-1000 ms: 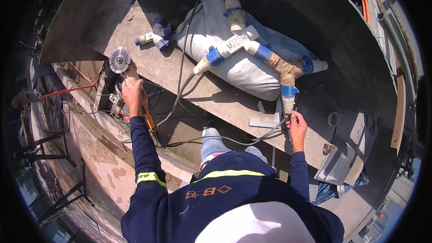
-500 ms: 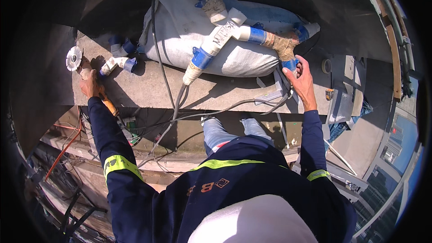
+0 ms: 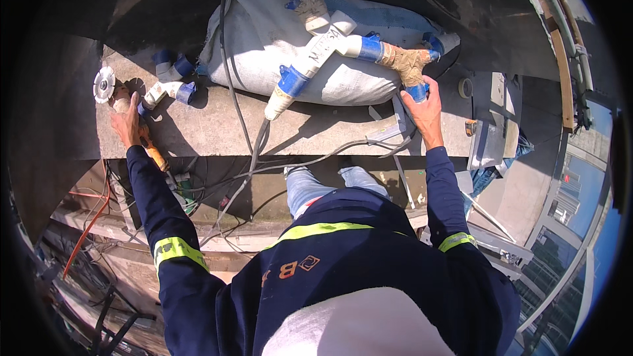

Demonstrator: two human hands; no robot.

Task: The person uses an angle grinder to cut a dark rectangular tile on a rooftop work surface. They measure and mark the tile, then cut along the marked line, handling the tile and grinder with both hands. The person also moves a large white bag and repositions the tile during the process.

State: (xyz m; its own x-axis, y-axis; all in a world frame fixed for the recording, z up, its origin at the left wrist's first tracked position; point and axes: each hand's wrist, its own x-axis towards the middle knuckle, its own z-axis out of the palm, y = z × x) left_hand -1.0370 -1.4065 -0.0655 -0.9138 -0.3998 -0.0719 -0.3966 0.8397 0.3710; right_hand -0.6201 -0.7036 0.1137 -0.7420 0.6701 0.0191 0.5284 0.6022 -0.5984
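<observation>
My left hand (image 3: pixel 125 126) is wrapped round the body of an angle grinder (image 3: pixel 153 150) with a yellow-orange casing, its thumb lifted along the side. The grinder's round disc (image 3: pixel 104 84) points away from me at the slab's left end. My right hand (image 3: pixel 428 118) grips the blue lower end of a taped three-way plug connector (image 3: pixel 410 66), thumb on one side and fingers on the other. That connector joins a white and blue splitter (image 3: pixel 321 53), which lies on a stuffed white sack (image 3: pixel 264 39). A cabled plug (image 3: pixel 279 103) is fitted into the splitter's near arm.
Loose blue and white connectors (image 3: pixel 170 89) lie beside the grinder on the concrete slab (image 3: pixel 316 133). Black cables (image 3: pixel 254 165) hang over its front edge. At the right are a tape roll (image 3: pixel 465 88), a tape measure (image 3: pixel 471 128) and metal pieces (image 3: pixel 484 145). An orange cable (image 3: pixel 89 237) runs lower left.
The whole view has shifted slightly. My left thumb has lifted away from the grinder a little. My right hand stays at the taped connector's blue end, its fingers closer around it.
</observation>
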